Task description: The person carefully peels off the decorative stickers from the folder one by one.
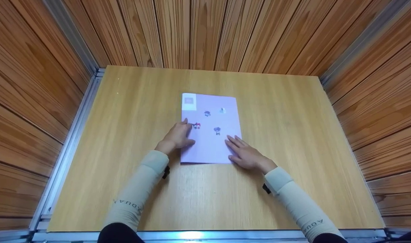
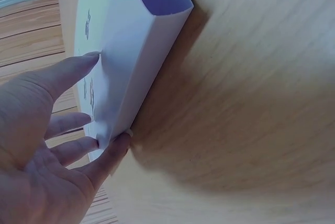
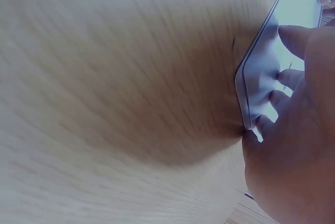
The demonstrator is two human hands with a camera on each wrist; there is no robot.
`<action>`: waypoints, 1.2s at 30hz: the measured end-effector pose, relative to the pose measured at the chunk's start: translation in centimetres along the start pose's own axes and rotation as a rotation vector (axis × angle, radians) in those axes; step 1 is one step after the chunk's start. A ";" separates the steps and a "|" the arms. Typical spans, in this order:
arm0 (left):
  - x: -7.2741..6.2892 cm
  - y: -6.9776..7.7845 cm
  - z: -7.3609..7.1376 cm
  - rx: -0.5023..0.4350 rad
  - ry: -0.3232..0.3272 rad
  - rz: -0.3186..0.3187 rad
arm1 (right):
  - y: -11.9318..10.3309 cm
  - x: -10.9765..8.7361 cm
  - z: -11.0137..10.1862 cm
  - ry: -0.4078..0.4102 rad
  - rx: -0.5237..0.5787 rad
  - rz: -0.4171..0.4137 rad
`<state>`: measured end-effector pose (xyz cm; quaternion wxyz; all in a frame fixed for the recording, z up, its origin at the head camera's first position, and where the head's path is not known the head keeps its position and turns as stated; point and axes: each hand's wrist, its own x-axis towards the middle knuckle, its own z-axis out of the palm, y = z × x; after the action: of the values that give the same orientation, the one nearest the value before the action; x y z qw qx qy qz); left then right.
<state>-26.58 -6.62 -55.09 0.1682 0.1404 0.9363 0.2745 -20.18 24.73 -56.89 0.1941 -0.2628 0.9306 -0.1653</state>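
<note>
A light purple folder (image 1: 208, 146) lies on the table, with small cartoon figures and a white corner label on its cover. My left hand (image 1: 177, 135) touches its left side, fingers extended and thumb on the cover. In the left wrist view, a fingertip meets the folder's rounded spine (image 2: 137, 80), which bulges and gapes at the near end. On the lower right part of the cover rests my right hand (image 1: 246, 154), fingers spread. The right wrist view has two thin layers at the folder's corner (image 3: 254, 80), with fingertips right at the edge.
Beneath the folder is a light wooden table (image 1: 293, 135). Wood-plank walls (image 1: 205, 33) stand behind it and at both sides. A metal rail (image 1: 74, 135) runs along the left edge, and another metal strip (image 1: 225, 235) lies along the near edge.
</note>
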 end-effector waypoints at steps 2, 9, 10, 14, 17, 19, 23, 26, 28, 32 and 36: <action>0.1 0.1 0.1 0.002 0.004 0.017 | 0.0 -0.2 0.1 0.007 0.000 -0.002; 0.1 0.6 0.3 -0.009 0.008 0.037 | -0.1 -0.7 0.3 0.020 -0.018 0.011; 0.0 0.6 0.4 -0.012 0.006 0.036 | -0.1 -0.8 0.3 0.021 -0.021 0.012; 0.0 0.8 0.6 -0.019 0.005 0.040 | -0.1 -1.2 0.5 0.029 -0.018 0.013; 0.0 0.9 0.7 -0.022 0.004 0.043 | 0.0 -1.5 0.5 0.038 -0.007 0.010; 0.0 0.8 0.8 -0.020 0.002 0.041 | 0.1 -1.7 0.5 0.047 0.001 0.005; -0.3 0.7 1.0 0.006 -0.007 0.030 | 0.1 -1.7 0.6 0.061 0.013 -0.016; -0.5 0.5 1.2 0.039 -0.019 0.033 | 0.2 -1.6 0.7 0.057 0.016 -0.026; -0.6 0.5 1.3 0.054 -0.023 0.040 | 0.2 -1.6 0.6 0.048 0.015 -0.026; -0.8 0.5 1.3 0.074 -0.015 0.056 | 0.5 -1.6 0.3 0.022 0.007 -0.021; -0.9 0.7 1.4 0.075 -0.007 0.048 | 0.8 -1.4 0.0 0.009 0.005 -0.025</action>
<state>-25.07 -5.73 -55.59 0.1595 0.1703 0.9417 0.2424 -19.42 26.15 -56.89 0.1884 -0.2731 0.9277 -0.1711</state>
